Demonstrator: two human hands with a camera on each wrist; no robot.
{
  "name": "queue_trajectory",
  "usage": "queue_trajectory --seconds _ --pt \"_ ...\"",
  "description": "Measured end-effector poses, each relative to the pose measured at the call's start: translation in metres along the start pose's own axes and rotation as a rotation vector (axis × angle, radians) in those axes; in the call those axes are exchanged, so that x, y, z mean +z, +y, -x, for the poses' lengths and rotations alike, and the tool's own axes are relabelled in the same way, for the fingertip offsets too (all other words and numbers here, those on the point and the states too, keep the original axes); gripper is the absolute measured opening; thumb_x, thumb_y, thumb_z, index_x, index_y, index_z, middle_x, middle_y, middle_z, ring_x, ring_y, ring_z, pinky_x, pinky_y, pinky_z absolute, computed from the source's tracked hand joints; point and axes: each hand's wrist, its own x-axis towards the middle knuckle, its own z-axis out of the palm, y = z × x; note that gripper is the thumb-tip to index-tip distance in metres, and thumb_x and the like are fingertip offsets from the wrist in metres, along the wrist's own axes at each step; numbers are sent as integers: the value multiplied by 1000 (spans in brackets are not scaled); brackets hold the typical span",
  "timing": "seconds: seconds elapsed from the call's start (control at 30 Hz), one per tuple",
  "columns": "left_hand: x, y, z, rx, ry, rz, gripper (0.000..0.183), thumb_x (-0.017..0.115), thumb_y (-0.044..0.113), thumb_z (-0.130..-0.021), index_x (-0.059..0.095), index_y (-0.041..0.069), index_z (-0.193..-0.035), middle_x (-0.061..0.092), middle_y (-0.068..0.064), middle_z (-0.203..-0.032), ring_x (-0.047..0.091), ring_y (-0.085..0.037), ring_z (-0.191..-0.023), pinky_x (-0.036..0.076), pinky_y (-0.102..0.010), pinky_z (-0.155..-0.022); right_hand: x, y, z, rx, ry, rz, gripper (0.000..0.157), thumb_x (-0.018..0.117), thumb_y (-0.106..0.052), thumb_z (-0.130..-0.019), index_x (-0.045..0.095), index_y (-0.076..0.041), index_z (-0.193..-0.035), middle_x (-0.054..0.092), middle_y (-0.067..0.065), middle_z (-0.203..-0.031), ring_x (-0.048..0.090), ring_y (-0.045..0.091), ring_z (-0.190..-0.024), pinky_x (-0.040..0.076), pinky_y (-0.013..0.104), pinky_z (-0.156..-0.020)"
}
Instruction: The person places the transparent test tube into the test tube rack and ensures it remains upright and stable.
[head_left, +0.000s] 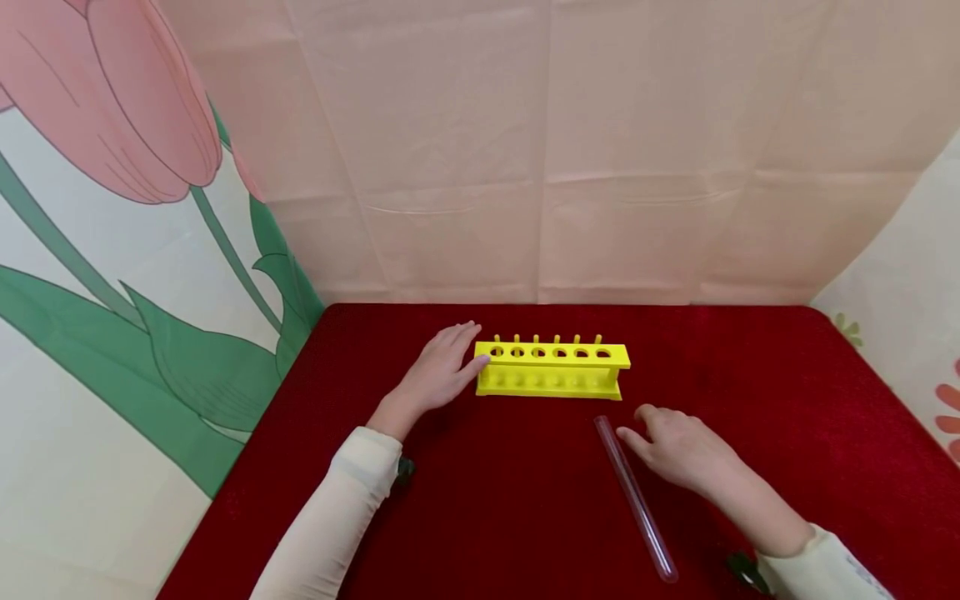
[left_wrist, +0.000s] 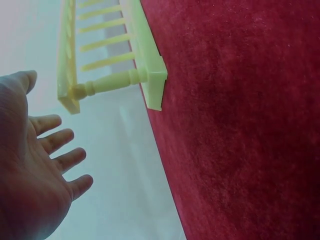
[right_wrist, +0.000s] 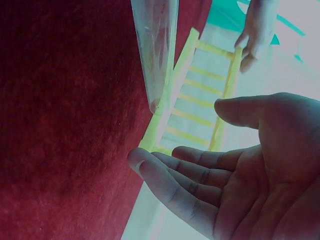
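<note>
A yellow test tube rack (head_left: 551, 383) with a row of holes and short pegs along its back stands on the red cloth. My left hand (head_left: 444, 367) is at the rack's left end, fingers spread and thumb over its top corner; in the left wrist view the hand (left_wrist: 35, 155) is open beside the rack's end post (left_wrist: 112, 82). In front of the rack lies a clear test tube (head_left: 637, 500), slanting toward me. My right hand (head_left: 684, 446) hovers just right of the tube's far end, its fingers loosely bent and holding nothing. The right wrist view shows the palm (right_wrist: 250, 190) beside the tube (right_wrist: 159, 50).
A dark red cloth (head_left: 487, 517) covers the table. Behind it hangs a pale pink curtain (head_left: 540, 167), and a tulip-printed sheet (head_left: 135, 275) hangs on the left. A white sheet with printed flowers (head_left: 900, 275) is on the right.
</note>
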Motion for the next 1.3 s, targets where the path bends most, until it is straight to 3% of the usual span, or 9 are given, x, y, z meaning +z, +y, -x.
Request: queue_trajectory --seconds 0.47,0.67,1.3 --pt "6 1 -3 16 -9 -5 68 32 58 -95 22 20 -150 22 1 -154 19 -21 -141 16 -44 -115 8 -10 1 -27 -2 7 43 59 -40 -89 59 0 -106 63 8 -85 52 15 -64 46 32 -57" --pt "8 2 -5 13 -29 -6 68 32 58 -94 21 21 -150 20 1 -155 17 -21 -141 15 -44 -115 11 -15 1 1 -53 -1 39 59 -40 -89 58 -3 -100 52 2 -71 47 14 -59 40 27 -52" --pt "11 7 -10 25 -43 -13 66 37 54 -95 22 20 -150 21 0 -154 18 -20 -141 16 -42 -115 18 -19 -1 20 -99 -22 30 61 -39 -88 53 -11 -82 48 3 -65 46 15 -53 40 27 -48"
